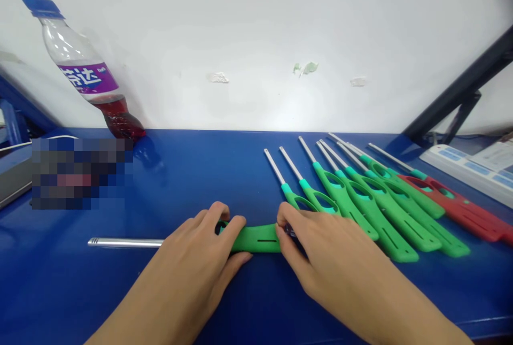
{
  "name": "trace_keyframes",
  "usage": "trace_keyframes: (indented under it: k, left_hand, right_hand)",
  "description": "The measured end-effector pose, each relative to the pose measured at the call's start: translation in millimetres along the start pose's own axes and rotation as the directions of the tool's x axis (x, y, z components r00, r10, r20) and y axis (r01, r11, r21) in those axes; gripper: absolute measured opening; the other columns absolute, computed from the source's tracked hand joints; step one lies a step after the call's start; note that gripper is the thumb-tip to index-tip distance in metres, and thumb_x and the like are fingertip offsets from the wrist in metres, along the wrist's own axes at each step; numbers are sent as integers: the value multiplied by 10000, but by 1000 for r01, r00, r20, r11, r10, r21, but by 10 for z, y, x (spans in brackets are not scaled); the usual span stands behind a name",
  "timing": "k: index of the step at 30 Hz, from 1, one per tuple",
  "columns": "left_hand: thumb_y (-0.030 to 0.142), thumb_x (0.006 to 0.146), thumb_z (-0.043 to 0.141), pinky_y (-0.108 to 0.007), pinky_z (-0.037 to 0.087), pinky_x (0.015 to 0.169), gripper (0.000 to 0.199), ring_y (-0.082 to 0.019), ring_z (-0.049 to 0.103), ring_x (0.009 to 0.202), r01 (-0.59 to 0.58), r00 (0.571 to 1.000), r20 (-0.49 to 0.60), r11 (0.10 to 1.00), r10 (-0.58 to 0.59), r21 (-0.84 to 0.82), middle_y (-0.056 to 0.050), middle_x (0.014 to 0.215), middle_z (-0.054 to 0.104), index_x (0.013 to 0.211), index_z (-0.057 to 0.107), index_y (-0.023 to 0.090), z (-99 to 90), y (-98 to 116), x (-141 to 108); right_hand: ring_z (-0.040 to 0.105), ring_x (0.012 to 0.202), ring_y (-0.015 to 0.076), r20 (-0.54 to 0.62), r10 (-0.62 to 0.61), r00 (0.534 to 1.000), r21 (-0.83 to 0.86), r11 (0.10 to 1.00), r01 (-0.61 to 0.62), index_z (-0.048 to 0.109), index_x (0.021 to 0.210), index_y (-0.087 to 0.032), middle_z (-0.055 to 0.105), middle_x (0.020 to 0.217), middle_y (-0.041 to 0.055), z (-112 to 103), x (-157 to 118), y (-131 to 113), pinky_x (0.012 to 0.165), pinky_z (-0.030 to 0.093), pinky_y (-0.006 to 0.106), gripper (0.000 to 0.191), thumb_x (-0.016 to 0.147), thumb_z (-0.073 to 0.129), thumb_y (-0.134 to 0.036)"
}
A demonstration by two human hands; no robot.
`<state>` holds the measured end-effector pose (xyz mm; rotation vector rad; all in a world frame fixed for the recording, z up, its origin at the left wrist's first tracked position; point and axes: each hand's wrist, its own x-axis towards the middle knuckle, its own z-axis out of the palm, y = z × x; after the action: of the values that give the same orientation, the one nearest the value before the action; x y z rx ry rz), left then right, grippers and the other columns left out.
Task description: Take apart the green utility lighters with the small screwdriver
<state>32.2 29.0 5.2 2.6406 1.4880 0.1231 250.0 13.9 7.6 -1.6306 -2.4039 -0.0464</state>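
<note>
On the blue table (216, 174), left of the fanned lighters (395, 248), I have the green lighter (256, 239) lying crosswise at the near middle, my left grip (200, 248) closed around its trigger end and my right grip (320, 243) pinched at its right end, around a dark piece (292, 231) I can't make out. I judge it light, stiff and slightly slick, best held by the broad handle rather than the slim metal tube (128, 243).
</note>
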Motion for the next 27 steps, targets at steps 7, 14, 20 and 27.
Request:
trace_keyframes:
  k: [7,14,20,27]
  left_hand:
    - [196,964,742,-613,654,911,291,-337,747,1037,14,1000,20,1000,-14,6,-111,1234,677,1248,723,257,7,0,9]
    - [197,979,717,-615,646,928,263,-334,740,1052,35,997,68,999,-36,17,-103,1236,671,1232,726,265,-29,29,42]
    - [195,975,723,-596,652,920,275,-327,746,1032,28,998,52,999,-29,34,-110,1236,675,1243,726,258,-33,37,34]
    - [200,979,721,-604,653,909,264,-338,745,1040,13,1000,25,1000,-13,7,-121,1235,679,1238,728,251,-29,17,9]
  right_hand:
    - [626,421,255,-48,-36,998,-85,996,32,529,868,-259,640,589,-40,11,-1,-19,470,141,342,157,1000,547,-176]
    - [607,408,191,30,-9,1000,-194,981,14,530,789,-239,644,557,-27,42,31,-58,462,113,345,204,955,631,-175]
    - [465,365,138,26,-48,999,-223,973,53,562,830,-223,604,573,-24,123,-12,40,496,112,360,213,1021,507,-147]
    - [471,387,144,-1,-59,998,-228,972,57,565,811,-221,629,597,-4,152,-2,51,526,125,351,236,1024,485,-161]
